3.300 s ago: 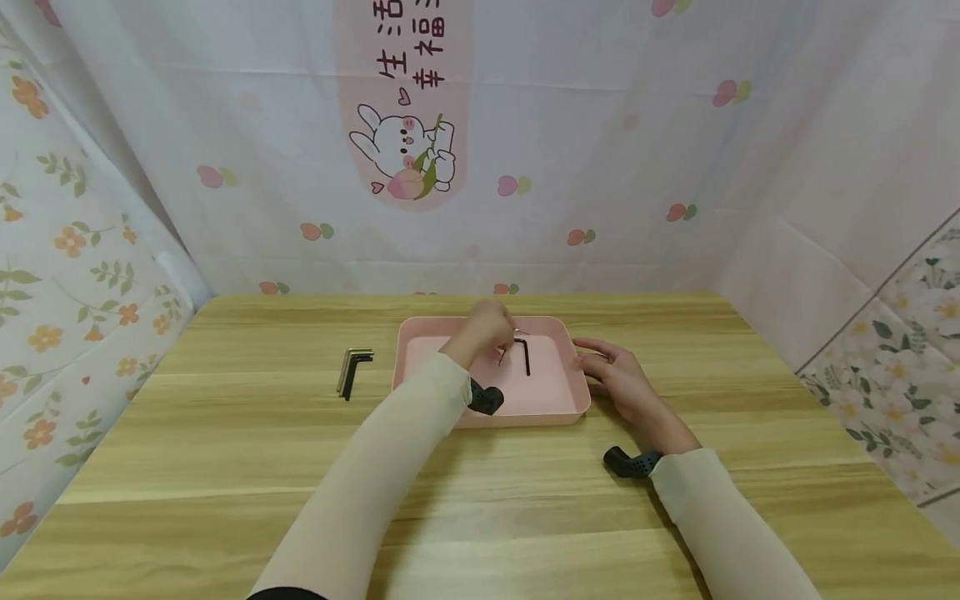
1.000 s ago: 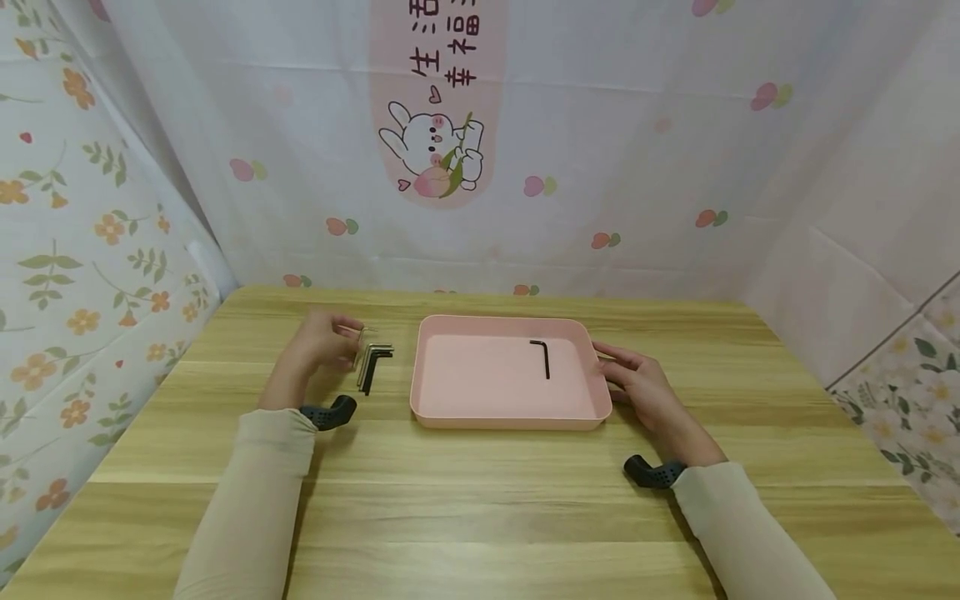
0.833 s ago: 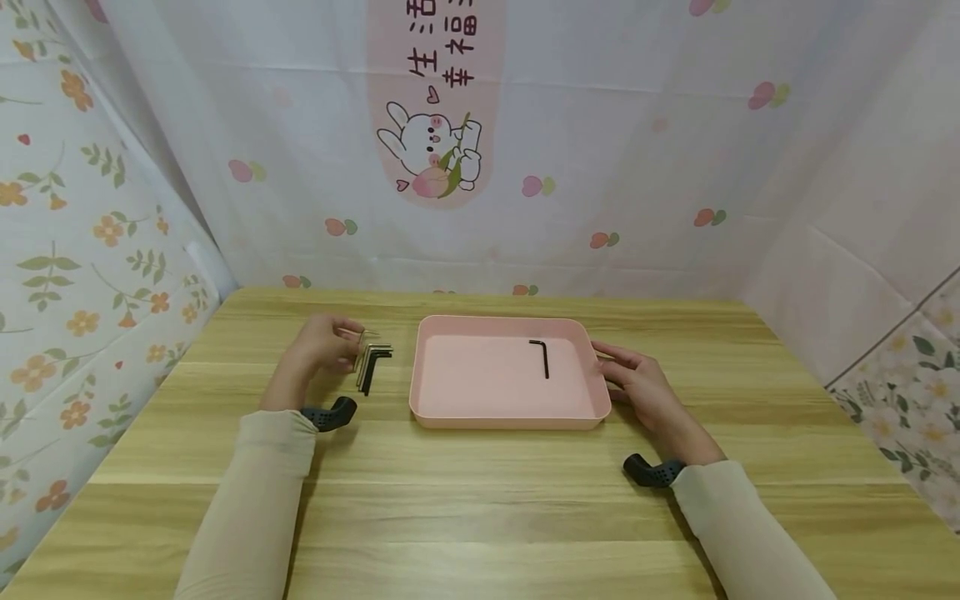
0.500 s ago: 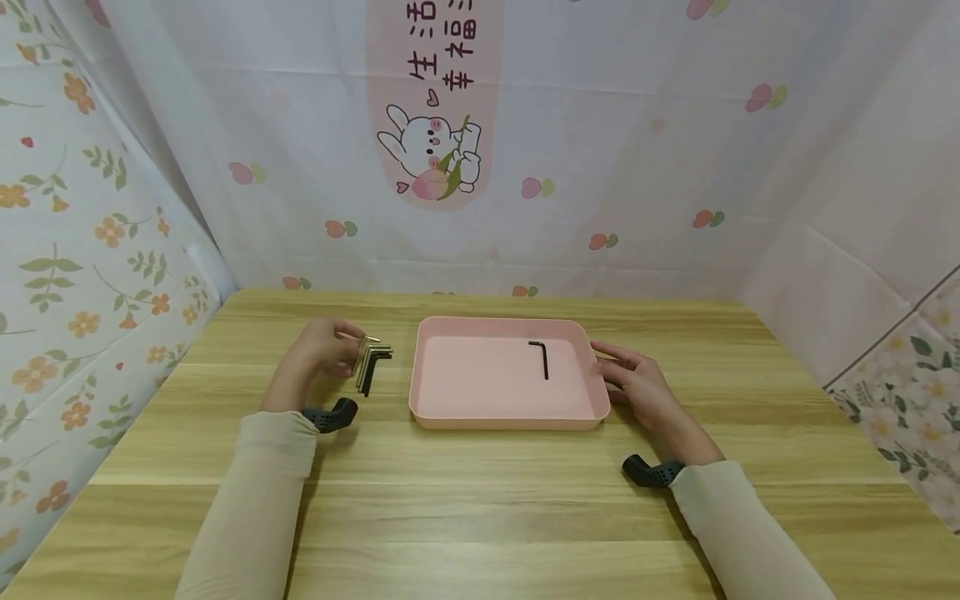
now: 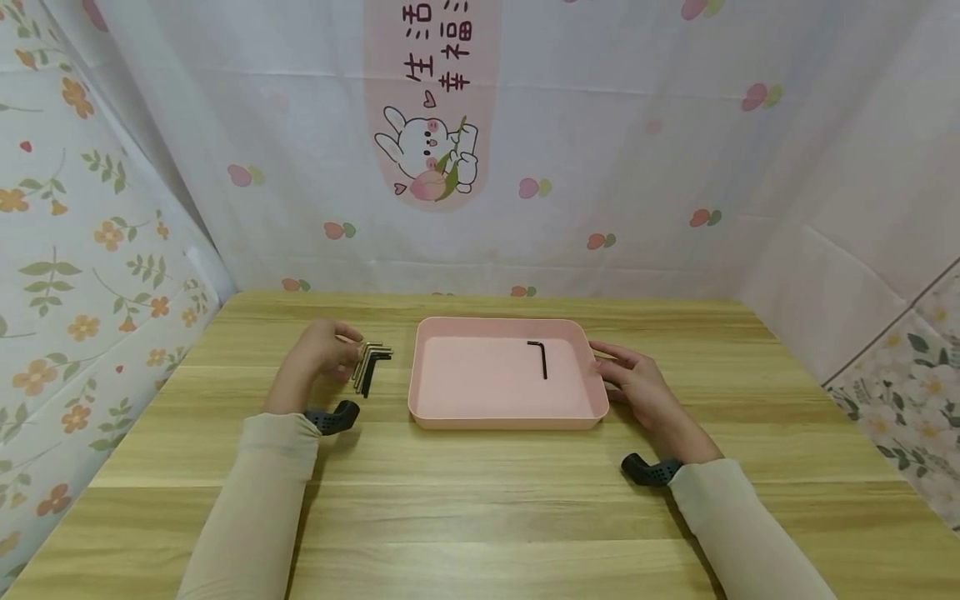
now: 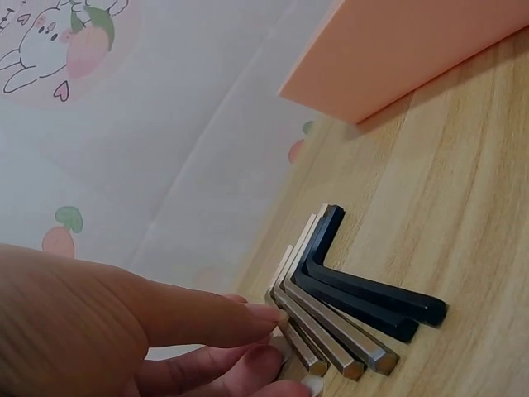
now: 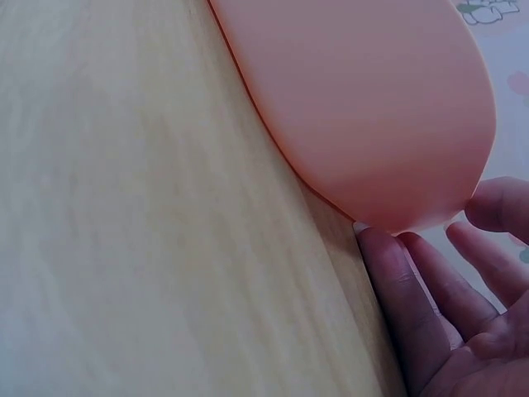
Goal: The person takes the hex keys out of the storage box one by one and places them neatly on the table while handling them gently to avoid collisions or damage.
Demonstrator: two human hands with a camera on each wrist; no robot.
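At the left of the table, several L-shaped hex keys lie nested side by side: two black hex keys [image 6: 372, 291] and three brass-toned ones. My left hand [image 5: 322, 350] pinches the outermost brass hex key [image 6: 302, 351] near its bend, thumb on top; the other fingers are partly hidden behind. A shallow pink tray [image 5: 495, 423] stands to the right of the row. One black hex key [image 5: 543, 362] lies inside it, toward the right. My right hand [image 5: 633, 383] rests with extended fingers against the tray's right wall, and its fingertips [image 7: 384, 248] touch the outside there.
The wooden table [image 5: 480, 517] carries all of this. Behind it hangs a white printed curtain [image 5: 600, 150], with a floral cloth [image 5: 97, 275] on the left side. Each wrist wears a black camera mount [image 5: 337, 418].
My left hand took a brass hex key out of the tray, carried it left and lowered it beside the other keys. The right hand has stayed against the tray.
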